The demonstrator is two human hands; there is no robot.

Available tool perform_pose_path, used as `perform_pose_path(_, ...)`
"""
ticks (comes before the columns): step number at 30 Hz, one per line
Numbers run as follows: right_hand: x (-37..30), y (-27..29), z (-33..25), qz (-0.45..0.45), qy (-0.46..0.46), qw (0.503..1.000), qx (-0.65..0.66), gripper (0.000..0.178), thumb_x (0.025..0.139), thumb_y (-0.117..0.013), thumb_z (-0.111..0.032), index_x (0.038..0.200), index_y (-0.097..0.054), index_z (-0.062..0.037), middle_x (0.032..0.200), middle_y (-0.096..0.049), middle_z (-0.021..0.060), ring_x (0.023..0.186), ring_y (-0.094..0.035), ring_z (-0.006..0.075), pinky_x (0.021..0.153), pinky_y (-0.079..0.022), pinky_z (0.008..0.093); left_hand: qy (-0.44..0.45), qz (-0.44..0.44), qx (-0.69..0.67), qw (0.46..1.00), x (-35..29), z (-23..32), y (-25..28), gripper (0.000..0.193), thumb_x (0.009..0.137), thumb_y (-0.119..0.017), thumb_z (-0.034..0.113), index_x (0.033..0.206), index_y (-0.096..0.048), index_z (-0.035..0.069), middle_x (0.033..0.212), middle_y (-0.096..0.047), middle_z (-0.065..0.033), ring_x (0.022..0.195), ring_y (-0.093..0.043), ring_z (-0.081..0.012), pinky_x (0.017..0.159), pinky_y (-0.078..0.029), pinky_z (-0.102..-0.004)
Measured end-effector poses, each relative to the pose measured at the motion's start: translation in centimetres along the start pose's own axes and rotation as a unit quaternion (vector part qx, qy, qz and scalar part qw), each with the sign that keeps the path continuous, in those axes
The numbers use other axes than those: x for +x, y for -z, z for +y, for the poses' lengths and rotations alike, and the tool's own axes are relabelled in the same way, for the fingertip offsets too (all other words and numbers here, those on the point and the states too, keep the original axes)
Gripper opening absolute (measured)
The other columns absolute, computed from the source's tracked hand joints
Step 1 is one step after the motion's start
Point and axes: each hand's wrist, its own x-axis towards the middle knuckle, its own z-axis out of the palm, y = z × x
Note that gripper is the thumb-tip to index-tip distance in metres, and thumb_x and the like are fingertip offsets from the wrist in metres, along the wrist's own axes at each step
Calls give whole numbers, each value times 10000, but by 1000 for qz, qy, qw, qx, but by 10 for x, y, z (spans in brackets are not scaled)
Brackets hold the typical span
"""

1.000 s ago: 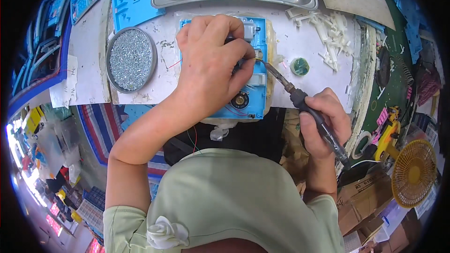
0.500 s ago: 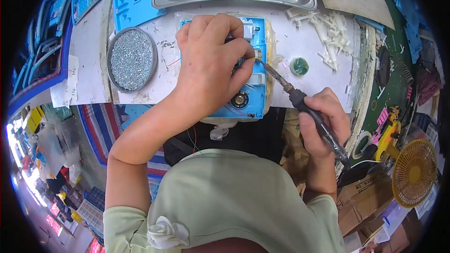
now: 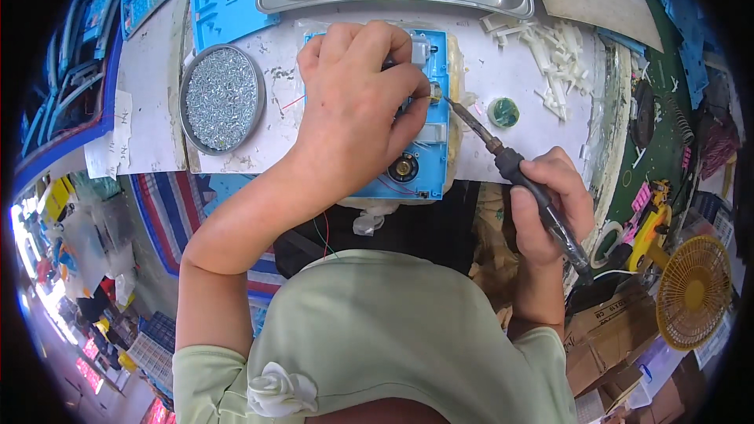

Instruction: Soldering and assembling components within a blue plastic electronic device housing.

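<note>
My right hand point(image 3: 554, 208) grips the dark handle of a soldering iron point(image 3: 543, 198), its metal tip pointing up and left. The tip ends over the right edge of an open blue plastic casing point(image 3: 435, 169), a little to the right of my left fingertips. Over that casing my left hand point(image 3: 357, 98) is bent with fingers pinched together; what they hold is hidden beneath them. Inside the casing a round black speaker point(image 3: 404, 166), thin red wires and pale translucent parts show. My left hand covers most of the casing's middle and left side.
Left of the casing stands a round dish of small metal pieces point(image 3: 222, 99). A divided steel tray point(image 3: 393, 4) lies behind. To the right are a small pot of green material point(image 3: 503, 112) and a pile of white plastic parts point(image 3: 558, 63). A yellow fan point(image 3: 693, 292) stands at far right.
The soldering iron, in my right hand, has drawn slightly to the right, so its tip is farther from my left fingertips. My left hand has hardly moved.
</note>
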Motion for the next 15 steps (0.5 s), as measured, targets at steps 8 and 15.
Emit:
perform_pose_path(8, 1, -4, 0, -4, 2, 1000, 0, 271, 801, -792, -31, 1043, -684, 24, 685, -580, 65, 594, -508, 181, 549, -378, 295, 1, -5, 10, 1000, 0, 1, 1, 185, 717, -792, 134, 886, -718, 143, 1043, -552, -32, 1000, -512, -278, 905, -342, -438)
perform_pose_path(15, 3, -3, 3, -9, 11, 1000, 1, 261, 802, -791, -28, 1034, -683, 21, 688, -583, 66, 596, -514, 182, 553, -386, 296, 2, -11, 15, 1000, 2, 1, 2, 181, 718, -791, 132, 882, -716, 142, 1031, -556, -26, 991, -514, -277, 899, -344, -438)
